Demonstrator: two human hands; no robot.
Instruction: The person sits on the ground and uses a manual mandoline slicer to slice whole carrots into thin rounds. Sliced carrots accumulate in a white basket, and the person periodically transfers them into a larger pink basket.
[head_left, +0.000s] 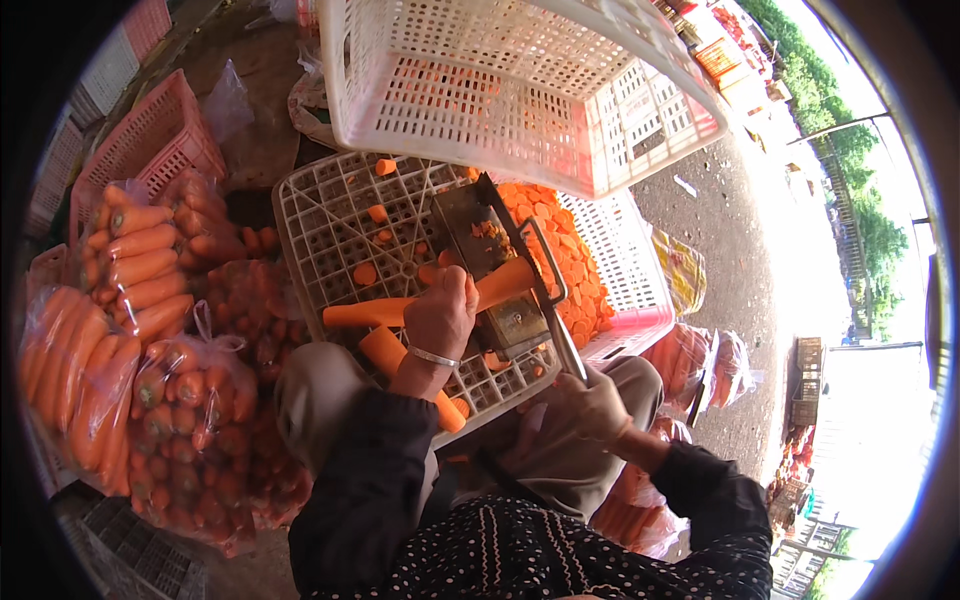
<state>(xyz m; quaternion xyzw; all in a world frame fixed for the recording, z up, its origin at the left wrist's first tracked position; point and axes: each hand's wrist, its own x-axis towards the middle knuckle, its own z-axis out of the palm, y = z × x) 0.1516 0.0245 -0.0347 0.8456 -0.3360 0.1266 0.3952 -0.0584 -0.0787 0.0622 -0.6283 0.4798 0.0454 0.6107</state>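
Observation:
My left hand is closed around a peeled carrot. The carrot's right end meets the blade of a metal lever slicer, and orange carrot also shows left of my fist. With my right hand I grip the slicer's long metal handle. The slicer rests on an upturned plastic crate in front of my knees. Another peeled carrot lies partly hidden under my left wrist. A heap of round carrot slices fills part of a pink-and-white crate beyond the blade.
A large white perforated crate tilts over the far side. Bags of whole carrots crowd my left, beside a pink crate. More bagged carrots lie to the right. Offcuts are scattered on the upturned crate.

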